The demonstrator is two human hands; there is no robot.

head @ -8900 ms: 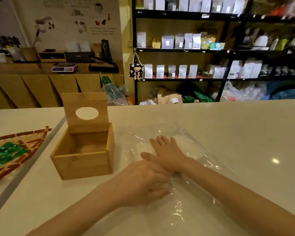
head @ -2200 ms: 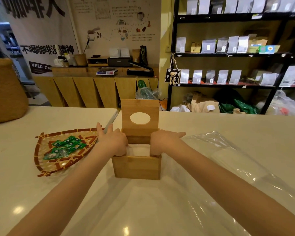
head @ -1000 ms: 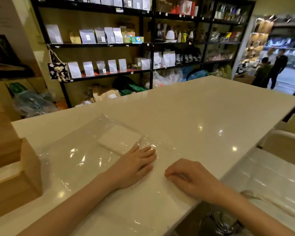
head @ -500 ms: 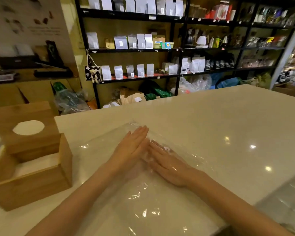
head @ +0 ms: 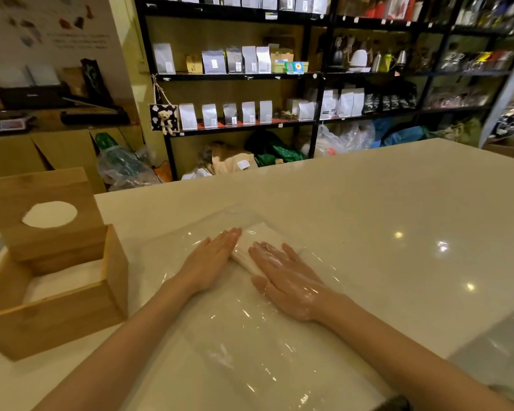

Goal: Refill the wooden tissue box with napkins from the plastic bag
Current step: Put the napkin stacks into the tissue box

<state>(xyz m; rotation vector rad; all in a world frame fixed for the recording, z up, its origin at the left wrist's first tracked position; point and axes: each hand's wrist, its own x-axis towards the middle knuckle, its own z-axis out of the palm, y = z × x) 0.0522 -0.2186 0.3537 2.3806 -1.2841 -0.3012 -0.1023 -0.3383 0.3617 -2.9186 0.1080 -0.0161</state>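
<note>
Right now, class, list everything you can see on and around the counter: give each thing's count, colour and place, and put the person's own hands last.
wooden tissue box: one, light brown, left on the counter, lid raised, white napkins inside.
plastic bag: one, clear, flat on the counter in front of the person.
napkin stack: one, white, inside the bag at its far end.
counter: one, cream, glossy, across the middle.
shelves: black, along the back wall, holding many pale pouches.
toy bear: one, pale, hanging at the shelf's left end.
left hand: flat on top of the bag, fingers straight, beside the stack.
right hand: flat, inside the bag under the film, fingertips at the stack.
</note>
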